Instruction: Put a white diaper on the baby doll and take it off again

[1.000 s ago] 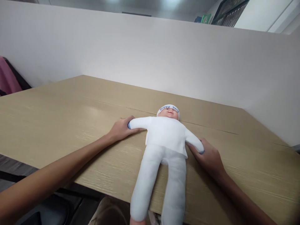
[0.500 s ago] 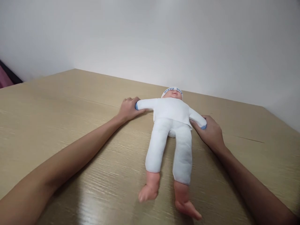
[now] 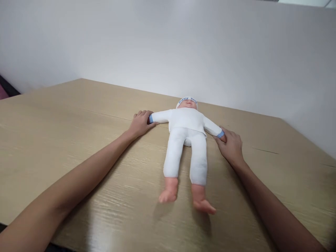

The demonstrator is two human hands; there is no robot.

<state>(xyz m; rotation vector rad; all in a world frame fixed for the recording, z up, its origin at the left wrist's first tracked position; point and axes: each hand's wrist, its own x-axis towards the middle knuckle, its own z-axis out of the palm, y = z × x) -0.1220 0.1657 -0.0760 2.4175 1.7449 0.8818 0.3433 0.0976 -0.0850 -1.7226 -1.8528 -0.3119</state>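
Holding the end of one doll arm, the left hand [image 3: 140,122] has its fingers curled shut around it, right by the blue cuff. The right hand [image 3: 231,146] is on the other side. Its fingers are only partly bent, and they pinch the little hand at the end of the other doll arm.

Between the two hands lies the doll [image 3: 187,120]. It is flat on its back with its face up and its arms spread wide. It wears a white suit and a white cap with blue letters. Its legs point back at the person, and its bare feet stick out of the suit.

The doll rests on a light wooden tabletop [image 3: 65,115], near the far edge. A thin line in the wood runs under its shoulders. Behind the tabletop stands a plain white wall [image 3: 168,52].
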